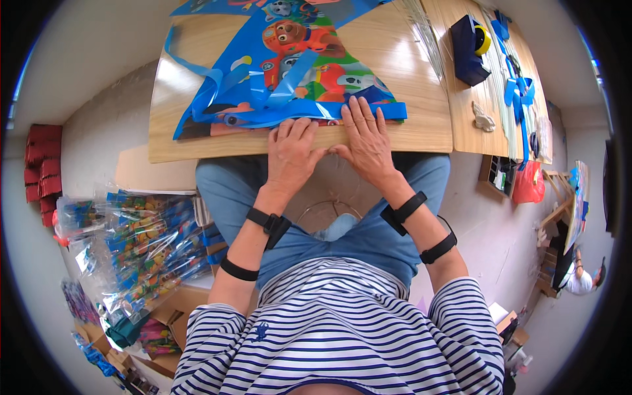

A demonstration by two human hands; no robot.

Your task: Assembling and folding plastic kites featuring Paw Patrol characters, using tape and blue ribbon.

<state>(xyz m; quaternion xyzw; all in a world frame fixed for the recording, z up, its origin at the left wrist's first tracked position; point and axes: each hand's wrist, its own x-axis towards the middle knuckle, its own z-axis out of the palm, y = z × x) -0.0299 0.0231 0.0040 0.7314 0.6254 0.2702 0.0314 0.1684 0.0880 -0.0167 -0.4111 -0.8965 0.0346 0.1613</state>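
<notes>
A triangular printed sheet (306,39), like a kite sail with cartoon dogs, lies on the wooden table. Along its near edge runs a glossy blue strip (303,113), with loose blue tails (209,85) looping over the sheet's left part. My right hand (367,139) rests flat, fingers stretched over the strip near its right end. My left hand (291,148) lies beside it at the table's front edge, its bent fingertips on the strip and sheet edge, thumb out to the side. The two thumbs nearly meet. Neither hand grips anything that I can see.
A dark blue tape dispenser (470,51) with yellow tape stands at the right, near thin pale rods (503,99) and blue ribbons (520,92). A crumpled white piece (482,117) lies nearby. Clear-bagged printed goods (141,243) are piled at my left. A person (580,280) is far right.
</notes>
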